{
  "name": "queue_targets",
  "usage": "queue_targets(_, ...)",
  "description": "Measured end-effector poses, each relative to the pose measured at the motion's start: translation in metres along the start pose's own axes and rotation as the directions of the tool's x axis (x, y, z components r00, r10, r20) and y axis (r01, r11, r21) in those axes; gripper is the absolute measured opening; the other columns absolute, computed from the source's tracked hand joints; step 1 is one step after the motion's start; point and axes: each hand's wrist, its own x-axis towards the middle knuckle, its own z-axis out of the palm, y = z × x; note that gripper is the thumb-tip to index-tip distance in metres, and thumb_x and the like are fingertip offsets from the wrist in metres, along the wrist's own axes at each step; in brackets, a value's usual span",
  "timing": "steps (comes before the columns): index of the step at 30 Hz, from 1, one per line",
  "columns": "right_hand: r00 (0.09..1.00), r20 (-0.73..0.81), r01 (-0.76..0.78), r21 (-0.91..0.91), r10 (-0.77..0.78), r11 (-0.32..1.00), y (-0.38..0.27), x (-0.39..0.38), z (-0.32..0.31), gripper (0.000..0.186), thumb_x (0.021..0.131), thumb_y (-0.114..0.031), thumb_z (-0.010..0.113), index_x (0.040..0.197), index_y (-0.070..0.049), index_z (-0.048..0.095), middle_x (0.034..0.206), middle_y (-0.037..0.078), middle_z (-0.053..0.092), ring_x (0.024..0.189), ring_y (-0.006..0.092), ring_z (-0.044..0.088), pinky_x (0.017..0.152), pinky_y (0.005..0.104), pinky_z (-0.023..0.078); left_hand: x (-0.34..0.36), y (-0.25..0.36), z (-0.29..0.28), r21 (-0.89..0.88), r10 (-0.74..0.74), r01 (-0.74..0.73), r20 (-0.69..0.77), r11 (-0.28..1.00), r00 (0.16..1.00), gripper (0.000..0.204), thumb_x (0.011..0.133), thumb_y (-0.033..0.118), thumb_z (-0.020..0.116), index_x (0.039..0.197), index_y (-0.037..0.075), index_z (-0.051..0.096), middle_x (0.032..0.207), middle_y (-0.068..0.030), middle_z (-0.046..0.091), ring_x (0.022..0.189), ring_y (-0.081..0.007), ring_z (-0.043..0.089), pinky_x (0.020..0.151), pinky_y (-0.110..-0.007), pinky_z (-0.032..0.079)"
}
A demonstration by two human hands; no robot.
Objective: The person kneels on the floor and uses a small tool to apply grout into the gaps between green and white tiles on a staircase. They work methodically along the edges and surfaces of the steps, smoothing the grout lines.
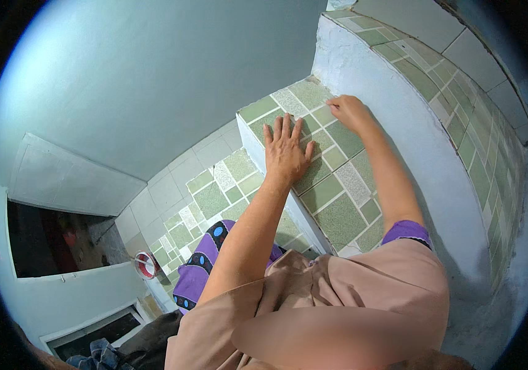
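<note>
My left hand [285,151] lies with fingers spread on the front part of a green-tiled step [343,222]. My right hand [348,113] is a little above and right of it, near the back corner of the same step beside the pale riser [387,117], with thumb and index finger pinched together. Whether anything small is between those fingertips, I cannot make out.
A higher tiled step [474,154] rises at the right; lower tiled steps [214,191] descend at the left along a pale wall [153,86]. An open door [73,179] shows a dark doorway. A red-and-white round container [147,265] and dark cloth [103,351] are at lower left.
</note>
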Motion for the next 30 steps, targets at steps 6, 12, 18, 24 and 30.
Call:
queue_targets(6,0.996,-0.074,-0.056,0.004,0.056,0.998,0.002,0.078,0.038,0.025,0.086,-0.021,0.056,0.103,-0.011,0.072,0.094,0.019,0.068,0.089,0.0356,0.066,0.083,0.0440,0.051,0.001,-0.001,-0.001,0.005,-0.008,0.008,0.013,1.000,1.000,0.062,0.090,0.046,0.049,0.142,0.013,0.040,0.152,-0.0149,0.030,0.142,-0.0322,0.022,0.118,-0.050,0.009)
queue_targets(12,0.999,-0.032,-0.036,0.086,0.039,0.996,0.006,0.064,0.029,0.027,0.084,-0.020,0.057,0.104,-0.011,0.072,0.095,0.018,0.068,0.088,0.0355,0.066,0.081,0.0423,0.052,0.000,0.000,-0.002,-0.018,-0.015,0.015,0.022,1.000,1.000,0.061,0.090,0.045,0.048,0.142,0.013,0.039,0.152,-0.0152,0.030,0.142,-0.0324,0.022,0.117,-0.051,0.010)
queue_targets(18,0.998,0.048,-0.052,0.148,0.046,0.988,0.002,0.024,0.013,0.025,0.084,-0.017,0.056,0.102,-0.011,0.073,0.091,0.020,0.068,0.084,0.0350,0.066,0.077,0.0420,0.052,0.000,-0.001,0.001,0.001,-0.007,0.007,0.004,1.000,1.000,0.062,0.090,0.045,0.050,0.142,0.013,0.040,0.150,-0.0152,0.032,0.141,-0.0328,0.024,0.117,-0.051,0.011)
queue_targets(24,0.993,-0.086,-0.076,0.037,0.079,0.996,-0.009,0.078,0.037,0.027,0.089,-0.025,0.054,0.106,-0.014,0.072,0.097,0.016,0.069,0.091,0.0330,0.066,0.082,0.0447,0.052,0.001,-0.001,0.000,-0.005,-0.008,0.008,0.008,1.000,1.000,0.062,0.090,0.045,0.050,0.142,0.014,0.039,0.150,-0.0150,0.032,0.141,-0.0332,0.024,0.117,-0.051,0.010)
queue_targets(30,0.953,-0.256,-0.194,-0.107,0.162,0.975,-0.011,0.071,0.035,0.027,0.092,-0.024,0.053,0.114,-0.018,0.066,0.102,0.019,0.063,0.090,0.0368,0.065,0.080,0.0476,0.052,0.001,-0.001,-0.002,-0.041,-0.013,0.013,0.012,0.999,1.000,0.064,0.089,0.046,0.050,0.142,0.011,0.040,0.150,-0.0158,0.031,0.141,-0.0325,0.023,0.117,-0.051,0.009)
